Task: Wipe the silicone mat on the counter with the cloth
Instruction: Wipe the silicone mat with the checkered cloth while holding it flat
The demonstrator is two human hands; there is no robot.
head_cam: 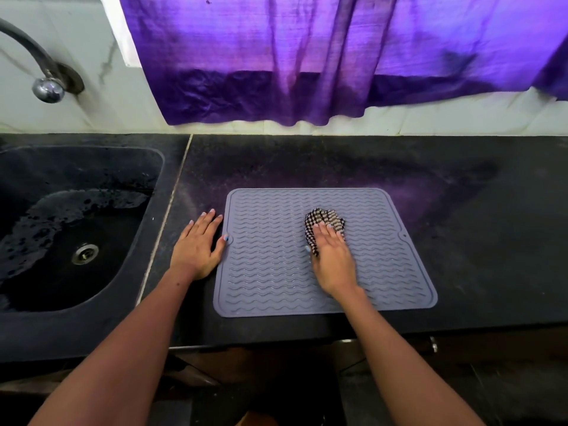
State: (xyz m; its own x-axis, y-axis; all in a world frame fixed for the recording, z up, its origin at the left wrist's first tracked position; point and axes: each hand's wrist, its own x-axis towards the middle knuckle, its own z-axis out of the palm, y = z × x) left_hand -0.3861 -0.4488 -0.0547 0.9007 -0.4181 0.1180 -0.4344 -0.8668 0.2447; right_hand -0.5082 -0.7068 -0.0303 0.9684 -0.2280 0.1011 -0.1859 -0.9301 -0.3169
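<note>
The silicone mat (270,259) is lying flat on the black counter (461,210), close to the counter's front edge and a little way right of the sink (76,226); its long axis is running left to right along that front edge, with a small notch at the middle of each short side. It is looking thin, floppy and ribbed with wavy ridges, so I am judging it to be light, soft and grippy rather than slippery; it would likely creep or buckle under a hard push unless pinned at an edge, and lifting it would best be done by a corner or a short side.

The right hand (333,259) is pressing the checked cloth (325,221) down on the mat's middle, slightly toward its right half and far edge; the fingers are lying nearly straight over the bunched cloth, the thumb tucking at its near-left side, so it is pressing more than clenching. The cloth is looking limp and crumpled; it should be following the ridges easily.

The left hand (199,244) is resting flat on the counter just beside the mat's left edge, fingers spread and relaxed, holding nothing; its thumb tip is touching the mat at the left notch, seemingly steadying it.

A purple curtain (307,56) is hanging behind the counter's back edge.
</note>
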